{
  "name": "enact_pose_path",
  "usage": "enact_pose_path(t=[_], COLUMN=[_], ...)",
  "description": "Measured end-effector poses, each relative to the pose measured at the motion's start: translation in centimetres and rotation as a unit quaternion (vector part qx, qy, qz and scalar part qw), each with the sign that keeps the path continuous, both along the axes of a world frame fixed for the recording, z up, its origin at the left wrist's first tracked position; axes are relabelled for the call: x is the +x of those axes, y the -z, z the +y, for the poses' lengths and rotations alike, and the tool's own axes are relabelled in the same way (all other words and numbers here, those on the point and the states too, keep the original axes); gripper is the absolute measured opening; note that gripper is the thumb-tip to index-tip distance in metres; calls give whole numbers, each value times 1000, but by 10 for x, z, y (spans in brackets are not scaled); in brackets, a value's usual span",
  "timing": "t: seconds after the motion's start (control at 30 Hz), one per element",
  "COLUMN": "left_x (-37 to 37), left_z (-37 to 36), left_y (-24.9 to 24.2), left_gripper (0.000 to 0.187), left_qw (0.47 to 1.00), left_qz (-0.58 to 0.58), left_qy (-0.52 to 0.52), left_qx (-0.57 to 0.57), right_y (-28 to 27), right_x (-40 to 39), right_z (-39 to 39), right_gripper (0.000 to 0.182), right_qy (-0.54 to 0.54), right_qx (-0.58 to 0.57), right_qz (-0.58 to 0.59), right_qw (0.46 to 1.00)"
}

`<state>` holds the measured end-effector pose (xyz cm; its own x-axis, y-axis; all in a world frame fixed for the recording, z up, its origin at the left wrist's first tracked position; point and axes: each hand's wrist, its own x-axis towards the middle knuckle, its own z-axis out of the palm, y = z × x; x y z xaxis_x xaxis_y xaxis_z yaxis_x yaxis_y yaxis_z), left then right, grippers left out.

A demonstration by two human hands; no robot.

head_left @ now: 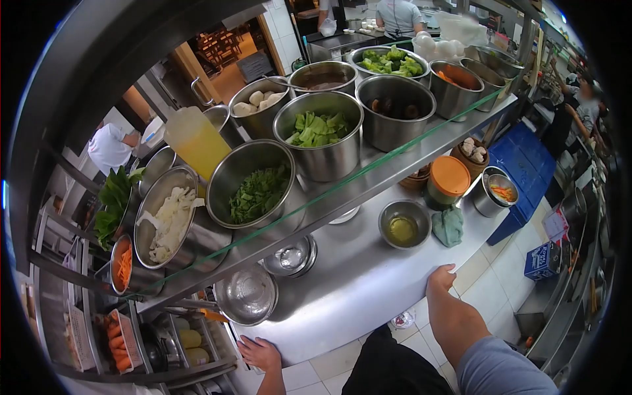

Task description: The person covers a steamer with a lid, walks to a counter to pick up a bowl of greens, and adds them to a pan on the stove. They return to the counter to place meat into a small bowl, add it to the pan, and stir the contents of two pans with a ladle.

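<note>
My left hand (260,353) rests on the near left edge of the steel counter (355,283), fingers spread, holding nothing. At the counter's front edge on the right lies my right hand (441,278), with a finger or thumb stretched out and the others partly hidden; no held thing shows. Shiny metal bowls (247,294) sit just beyond my left hand. Nearest to my right hand are a crumpled green cloth (449,227) and a metal bowl with yellow liquid (404,229). Behind the cloth stands a jar with an orange lid (450,176).
A raised shelf with a glass edge (342,191) crosses over the counter, bearing several steel pots of chopped greens (260,194), broccoli (392,61) and onion (174,220). A blue bin (523,164) stands right. Other people (398,16) work farther back.
</note>
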<state>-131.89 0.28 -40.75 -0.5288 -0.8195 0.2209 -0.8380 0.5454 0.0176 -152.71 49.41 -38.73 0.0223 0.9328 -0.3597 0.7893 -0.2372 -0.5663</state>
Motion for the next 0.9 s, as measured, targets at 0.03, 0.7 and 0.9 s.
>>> enact_pose_path(t=[0.03, 0.7, 0.9], left_x=[-2, 1, 2], left_z=[1, -6, -8], left_y=[-1, 6, 10], left_gripper=[53, 55, 56], left_qw=[1000, 999, 999], left_qz=[-1, -36, -37], left_qy=[-5, -10, -20], left_qx=[2, 24, 18], right_y=[1, 4, 10], right_x=[0, 0, 1], right_z=[1, 3, 6], right_gripper=[62, 60, 62], right_qy=[-1, 14, 15], right_qx=[-2, 18, -17], right_qz=[7, 13, 0], right_qw=[1000, 1000, 1000])
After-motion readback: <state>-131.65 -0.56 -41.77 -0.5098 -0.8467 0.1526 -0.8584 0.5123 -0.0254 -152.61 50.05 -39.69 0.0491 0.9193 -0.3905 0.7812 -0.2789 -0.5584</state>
